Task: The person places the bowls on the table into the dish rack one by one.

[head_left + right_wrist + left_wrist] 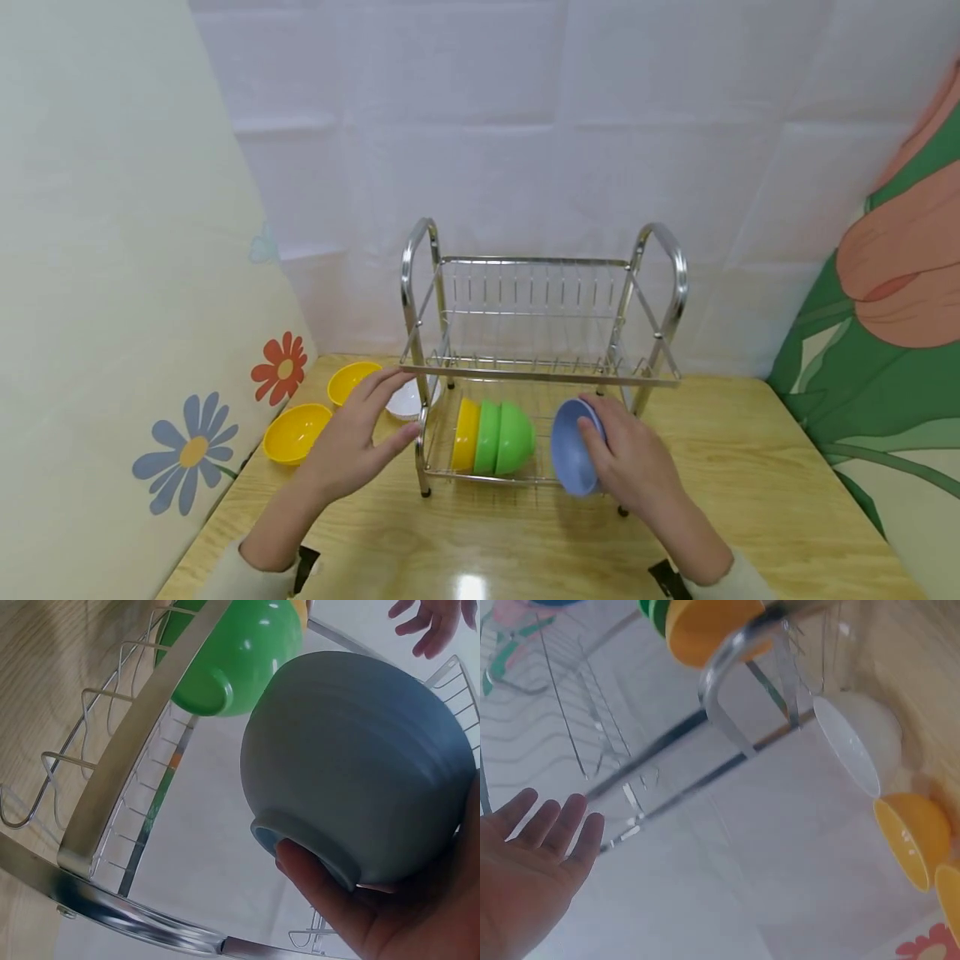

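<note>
My right hand (637, 454) grips a blue bowl (576, 450) at the right front of the dish rack's lower tier. The bowl is tilted on its side; in the right wrist view its outside and foot ring show, with a finger at the ring. On the lower tier, a yellow bowl (465, 435) and two green bowls (516, 439) stand on edge, nested in a row left of the blue one. Beside the rack's left post my left hand (356, 442) holds nothing, fingers extended. Whether its fingertips touch the metal rack (540, 377) I cannot tell.
Left of the rack, a white bowl (407, 402) and two yellow bowls (296, 433) sit on the wooden table (510, 550). The rack's upper tier (532, 312) has wire slots and curved side handles. White cloth (540, 167) hangs behind, with flower-printed panels at both sides.
</note>
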Demonstrator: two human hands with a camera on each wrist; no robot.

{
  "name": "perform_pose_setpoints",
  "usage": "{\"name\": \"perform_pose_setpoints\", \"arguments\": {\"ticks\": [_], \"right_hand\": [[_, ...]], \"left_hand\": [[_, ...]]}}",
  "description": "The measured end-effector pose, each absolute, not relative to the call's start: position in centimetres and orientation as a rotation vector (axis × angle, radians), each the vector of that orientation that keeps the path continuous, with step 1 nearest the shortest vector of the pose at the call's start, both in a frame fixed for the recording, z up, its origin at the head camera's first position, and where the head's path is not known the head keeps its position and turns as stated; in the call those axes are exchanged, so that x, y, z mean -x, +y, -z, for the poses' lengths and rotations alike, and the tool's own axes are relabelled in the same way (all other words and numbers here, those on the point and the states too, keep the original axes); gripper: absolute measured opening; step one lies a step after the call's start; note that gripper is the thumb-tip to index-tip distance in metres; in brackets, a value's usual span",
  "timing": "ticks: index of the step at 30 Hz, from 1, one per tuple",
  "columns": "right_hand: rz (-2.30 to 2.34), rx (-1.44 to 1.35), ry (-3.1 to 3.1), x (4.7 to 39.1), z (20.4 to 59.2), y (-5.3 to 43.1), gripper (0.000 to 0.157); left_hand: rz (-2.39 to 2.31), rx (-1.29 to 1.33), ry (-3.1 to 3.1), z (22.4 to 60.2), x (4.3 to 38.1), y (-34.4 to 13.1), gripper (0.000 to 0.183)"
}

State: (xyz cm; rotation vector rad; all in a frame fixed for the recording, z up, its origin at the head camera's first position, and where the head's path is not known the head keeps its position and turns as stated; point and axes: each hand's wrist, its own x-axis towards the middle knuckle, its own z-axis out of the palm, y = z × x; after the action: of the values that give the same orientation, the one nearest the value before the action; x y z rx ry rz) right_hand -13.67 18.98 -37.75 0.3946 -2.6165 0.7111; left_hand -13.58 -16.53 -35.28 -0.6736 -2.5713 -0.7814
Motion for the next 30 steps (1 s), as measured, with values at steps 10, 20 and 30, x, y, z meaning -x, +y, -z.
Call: {"name": "perform_pose_setpoints", "arguments": {"ticks": [10, 20, 30], "right_hand": [[-0.63, -0.376, -2.684, 15.0, 38.3, 18.8, 0.043], [-0.596, -0.35, -2.733, 16.5, 39.4, 18.0, 0.044], [-0.612, -0.318, -2.757, 17.2, 40.2, 17.3, 0.043]], "left_hand": [[0.792, 0.647, -2.459, 33.7, 16.0, -18.7, 0.061], [0.761, 0.726, -2.313, 30.3, 18.1, -17.8, 0.065], [0.74, 0.721, -2.295, 28.2, 19.8, -16.6, 0.067]]}}
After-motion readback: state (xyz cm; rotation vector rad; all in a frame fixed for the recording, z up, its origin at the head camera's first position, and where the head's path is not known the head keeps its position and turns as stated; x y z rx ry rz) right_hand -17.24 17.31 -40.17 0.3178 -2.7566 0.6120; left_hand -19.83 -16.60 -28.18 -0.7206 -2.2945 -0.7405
